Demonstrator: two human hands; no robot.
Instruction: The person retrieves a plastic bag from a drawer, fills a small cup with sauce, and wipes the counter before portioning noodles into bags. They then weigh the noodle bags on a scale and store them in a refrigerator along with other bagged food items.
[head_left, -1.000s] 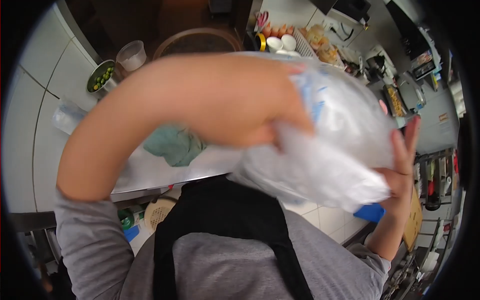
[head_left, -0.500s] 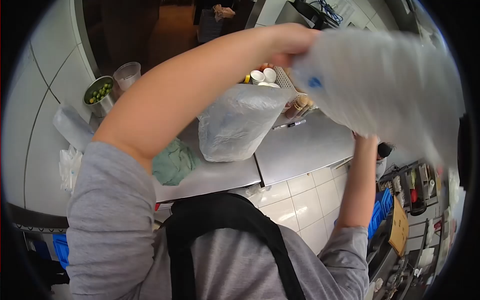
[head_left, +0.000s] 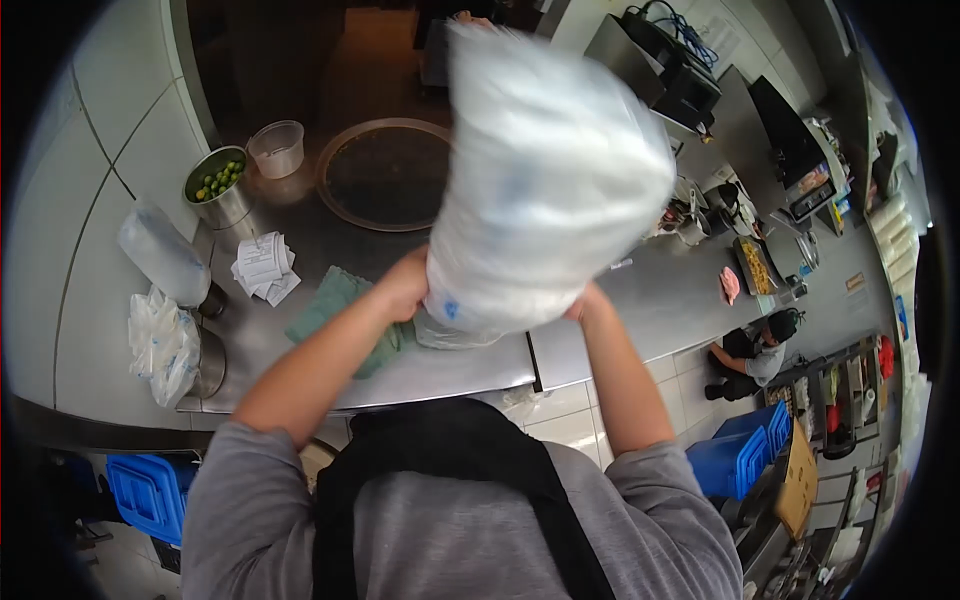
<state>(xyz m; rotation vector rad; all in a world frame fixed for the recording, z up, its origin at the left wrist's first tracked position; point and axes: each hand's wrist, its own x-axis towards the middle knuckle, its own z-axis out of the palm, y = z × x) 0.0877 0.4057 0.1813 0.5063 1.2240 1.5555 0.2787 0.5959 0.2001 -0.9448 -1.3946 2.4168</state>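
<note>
One big white plastic bag (head_left: pixel 545 185), blurred, is up over the steel counter (head_left: pixel 465 373) between two bare hands.
From the left I see one metal pot (head_left: pixel 226 212) of green fruits (head_left: pixel 215 187), too heaped to count; paper slips (head_left: pixel 265 266), overlapping, their number unclear; one clear tub (head_left: pixel 277 152); one green cloth (head_left: pixel 325 310), partly hidden by the forearm; one round tray (head_left: pixel 380 180), its right edge behind the bag. The left hand (head_left: pixel 404 284) grasps the bag's lower left side. Under it shows clear plastic (head_left: pixel 455 337), perhaps the same bag; I can't tell. The right hand (head_left: pixel 587 303) is at its lower right, fingers hidden, so I can't tell its grip. Farther right, one person (head_left: pixel 762 352) is low by two blue bins (head_left: pixel 728 462).
</note>
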